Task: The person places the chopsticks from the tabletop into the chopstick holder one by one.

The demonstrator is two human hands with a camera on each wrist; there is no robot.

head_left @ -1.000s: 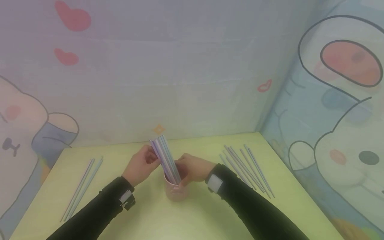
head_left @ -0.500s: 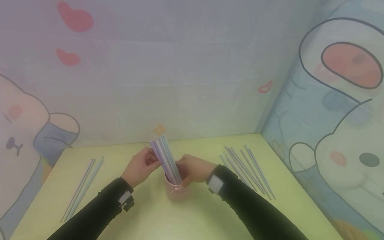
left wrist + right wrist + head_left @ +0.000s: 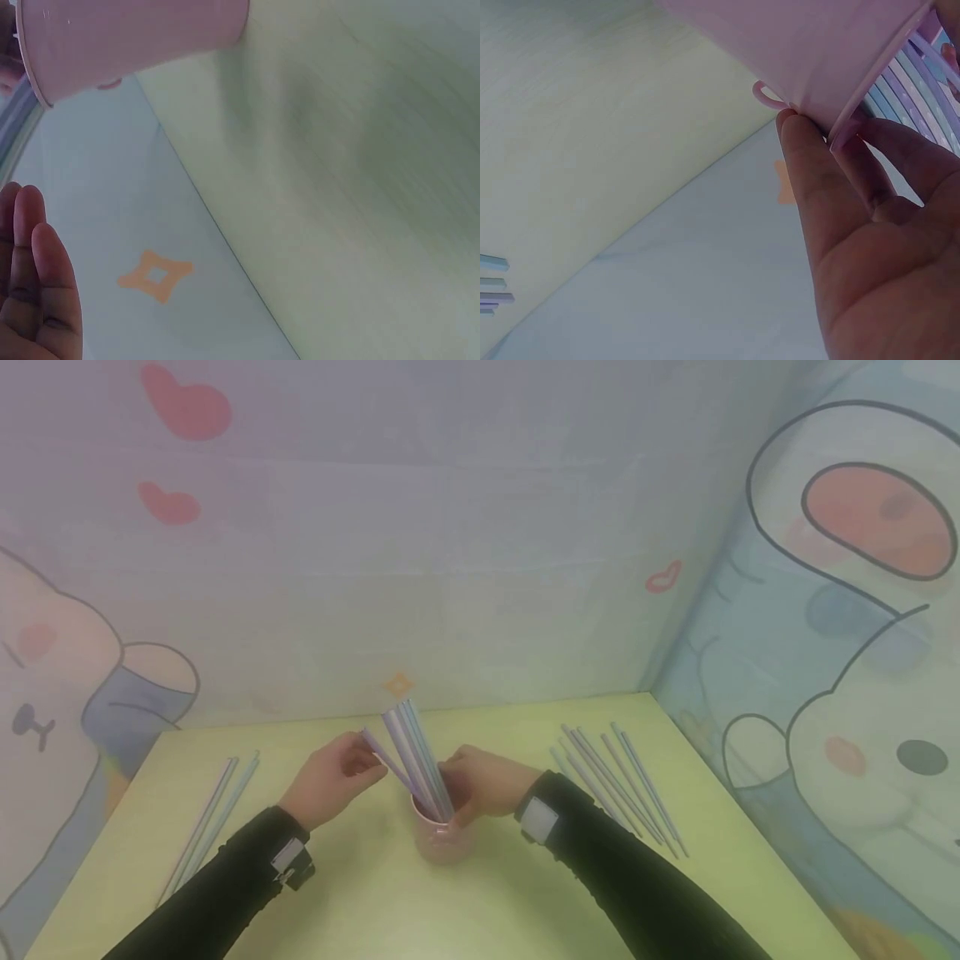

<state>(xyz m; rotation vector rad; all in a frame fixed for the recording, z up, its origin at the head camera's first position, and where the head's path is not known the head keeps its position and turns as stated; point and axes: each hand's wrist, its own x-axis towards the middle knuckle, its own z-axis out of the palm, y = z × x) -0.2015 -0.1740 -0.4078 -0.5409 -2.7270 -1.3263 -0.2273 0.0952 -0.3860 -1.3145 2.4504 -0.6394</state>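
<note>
A small pink pail (image 3: 442, 845) stands mid-table, holding a leaning bundle of pastel straws (image 3: 422, 760). My right hand (image 3: 487, 781) grips the pail's right side at the rim; its fingertips lie by a small ring on the pail wall in the right wrist view. To the left, my left hand (image 3: 330, 783) pinches one purple straw (image 3: 395, 770) between thumb and forefinger. That straw tilts left, apart from the bundle, its lower end inside the pail. Three extended fingers (image 3: 56, 277) of the left hand show below the pail in the left wrist view.
Several loose straws (image 3: 622, 789) lie fanned out on the yellow table (image 3: 360, 902) at the right. A few more straws (image 3: 213, 818) lie at the left, partly behind the left sleeve. A printed cloth wall (image 3: 465, 568) closes off the back and sides.
My left hand has moved left and a little down, drawing one purple straw away from the bundle. The right hand and the pail have stayed in place.
</note>
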